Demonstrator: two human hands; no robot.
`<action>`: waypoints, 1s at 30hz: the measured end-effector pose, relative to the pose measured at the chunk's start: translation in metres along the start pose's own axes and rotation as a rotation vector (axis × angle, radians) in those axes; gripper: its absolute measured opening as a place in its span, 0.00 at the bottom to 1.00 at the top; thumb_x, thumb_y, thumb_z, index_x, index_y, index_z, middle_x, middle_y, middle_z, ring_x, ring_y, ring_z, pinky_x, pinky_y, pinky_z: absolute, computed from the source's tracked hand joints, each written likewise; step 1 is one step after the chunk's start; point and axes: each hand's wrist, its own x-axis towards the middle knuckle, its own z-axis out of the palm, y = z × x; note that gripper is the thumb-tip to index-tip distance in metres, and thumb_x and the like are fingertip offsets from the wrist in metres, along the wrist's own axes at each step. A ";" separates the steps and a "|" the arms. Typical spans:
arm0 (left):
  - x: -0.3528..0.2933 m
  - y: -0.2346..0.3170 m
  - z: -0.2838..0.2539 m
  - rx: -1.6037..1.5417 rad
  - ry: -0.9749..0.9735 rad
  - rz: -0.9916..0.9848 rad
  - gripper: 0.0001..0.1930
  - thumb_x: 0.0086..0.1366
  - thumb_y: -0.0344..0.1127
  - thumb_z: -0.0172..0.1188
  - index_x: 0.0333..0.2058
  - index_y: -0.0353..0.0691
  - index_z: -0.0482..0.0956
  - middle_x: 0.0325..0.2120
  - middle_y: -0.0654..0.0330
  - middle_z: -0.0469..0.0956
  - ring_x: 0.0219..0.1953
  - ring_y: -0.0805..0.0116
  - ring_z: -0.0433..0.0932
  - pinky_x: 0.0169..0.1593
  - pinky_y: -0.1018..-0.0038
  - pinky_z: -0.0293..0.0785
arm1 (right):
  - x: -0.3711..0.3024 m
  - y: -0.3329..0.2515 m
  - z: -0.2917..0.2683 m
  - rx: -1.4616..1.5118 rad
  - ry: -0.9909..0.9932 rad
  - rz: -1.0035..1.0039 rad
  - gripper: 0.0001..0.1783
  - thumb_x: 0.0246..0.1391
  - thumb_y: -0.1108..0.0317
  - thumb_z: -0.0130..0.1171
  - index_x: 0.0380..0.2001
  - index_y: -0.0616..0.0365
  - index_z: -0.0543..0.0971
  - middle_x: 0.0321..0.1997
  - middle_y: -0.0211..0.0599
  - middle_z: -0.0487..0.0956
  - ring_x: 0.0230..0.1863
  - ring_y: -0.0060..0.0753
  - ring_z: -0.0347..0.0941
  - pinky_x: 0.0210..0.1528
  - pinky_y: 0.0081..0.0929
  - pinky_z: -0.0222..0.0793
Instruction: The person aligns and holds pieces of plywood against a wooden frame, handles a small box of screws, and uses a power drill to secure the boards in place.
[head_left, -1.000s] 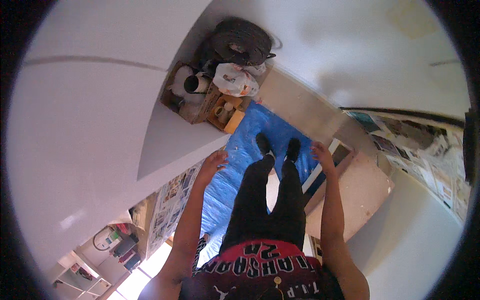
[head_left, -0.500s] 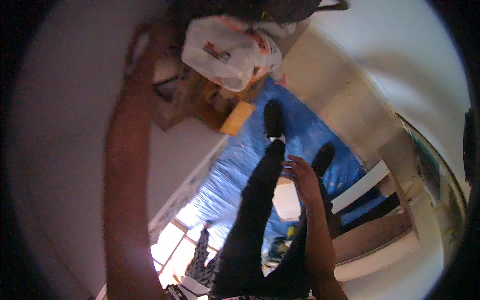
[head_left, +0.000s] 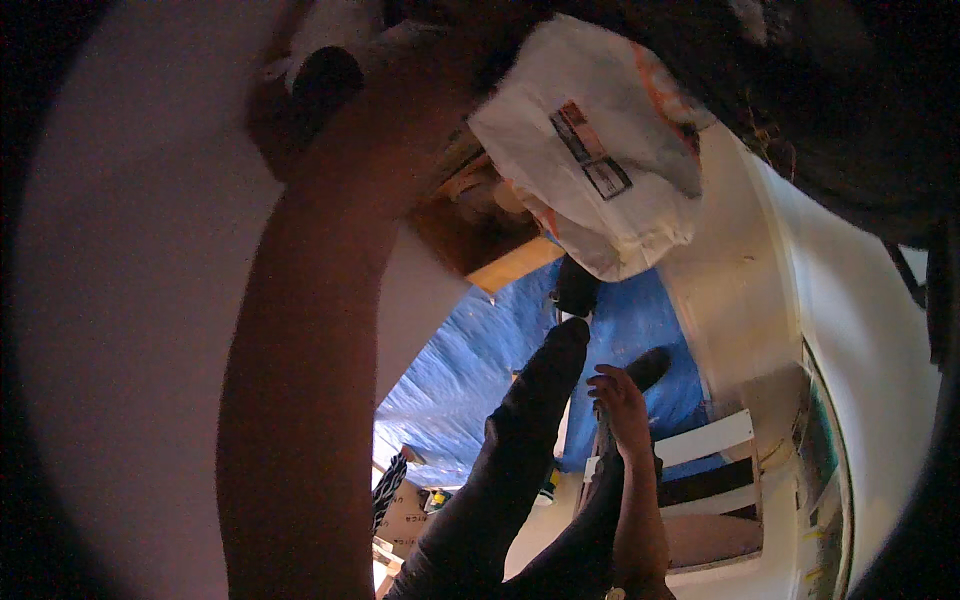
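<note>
My left arm rises large along the left side and bends rightward at the top. My left hand (head_left: 495,50) is lost in shadow beside a dark mass, close to a white plastic bag (head_left: 590,150) with orange and dark print; its fingers cannot be made out. The bag hangs in front of the dark, bulky, fabric-like mass (head_left: 800,120) at the upper right. Low in the middle, my right hand (head_left: 622,405) hangs in front of my leg, fingers loosely bent and apart, with nothing in it.
A blue tarp (head_left: 450,370) covers the floor under my dark shoes. Behind the bag is an open wooden box (head_left: 515,265). White slats (head_left: 705,445) of a wooden frame stand at the right. A patterned trouser leg (head_left: 388,490) and a cardboard box (head_left: 405,515) show at lower left.
The white bag and dark mass now appear larger, lower and farther right. My left arm has swung from straight up to bending right toward them. My right hand sits slightly lower, still empty.
</note>
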 end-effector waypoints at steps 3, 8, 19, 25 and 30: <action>0.062 -0.012 0.002 -0.019 -0.042 -0.009 0.17 0.69 0.44 0.65 0.49 0.40 0.83 0.42 0.62 0.82 0.40 0.67 0.79 0.45 0.67 0.76 | 0.013 -0.004 0.002 0.019 -0.011 -0.006 0.17 0.72 0.66 0.57 0.60 0.55 0.79 0.49 0.33 0.86 0.48 0.27 0.81 0.51 0.28 0.74; 0.108 -0.024 0.017 -0.029 -0.108 -0.043 0.18 0.68 0.44 0.66 0.51 0.41 0.83 0.44 0.61 0.82 0.41 0.66 0.80 0.46 0.66 0.77 | 0.017 0.000 -0.001 0.027 -0.002 -0.031 0.18 0.72 0.62 0.57 0.60 0.55 0.79 0.49 0.35 0.85 0.45 0.26 0.81 0.50 0.27 0.75; 0.062 -0.004 0.006 0.043 -0.137 -0.021 0.21 0.67 0.45 0.68 0.54 0.44 0.82 0.47 0.60 0.82 0.43 0.63 0.81 0.48 0.64 0.78 | 0.013 -0.004 -0.010 0.117 0.021 -0.042 0.16 0.72 0.66 0.56 0.58 0.58 0.79 0.47 0.34 0.85 0.46 0.27 0.81 0.51 0.29 0.75; -0.075 0.031 0.009 0.130 -0.145 -0.015 0.22 0.66 0.45 0.69 0.56 0.45 0.82 0.49 0.59 0.82 0.44 0.62 0.82 0.49 0.62 0.79 | 0.001 -0.012 -0.022 0.110 0.001 -0.105 0.17 0.72 0.64 0.55 0.58 0.59 0.78 0.47 0.35 0.85 0.48 0.28 0.81 0.53 0.29 0.75; -0.146 0.057 0.021 0.126 -0.145 0.009 0.24 0.65 0.46 0.70 0.58 0.46 0.81 0.50 0.59 0.82 0.45 0.61 0.83 0.50 0.61 0.80 | -0.008 -0.008 -0.030 0.048 0.019 -0.146 0.16 0.71 0.66 0.55 0.58 0.57 0.79 0.46 0.35 0.86 0.47 0.27 0.82 0.51 0.28 0.76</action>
